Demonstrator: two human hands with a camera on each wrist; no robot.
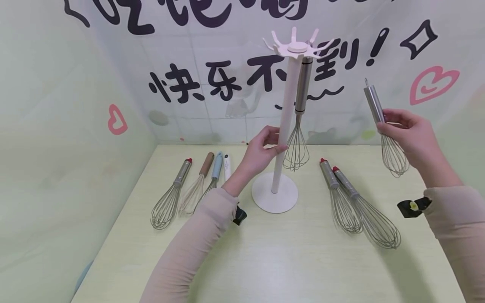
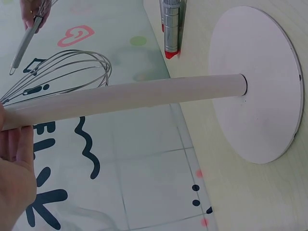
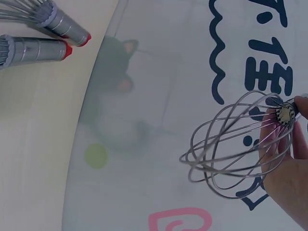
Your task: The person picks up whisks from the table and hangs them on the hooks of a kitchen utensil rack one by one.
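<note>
My left hand grips the white pole of an upright stand about halfway up. The stand has a round white base on the table and a ring of upturned hooks on top. From a rear hook hangs a steel whisk, its wires behind the pole. Off to the right, my right hand holds another steel whisk above the table by the lower handle, fingers and thumb around it. Its loop end points up and its wires point down.
Two steel whisks with red tips lie right of the stand. To the left lie a red-tipped whisk, a brown-handled whisk, a blue-handled whisk and a white handle, partly behind my left arm. A printed curtain backs the table.
</note>
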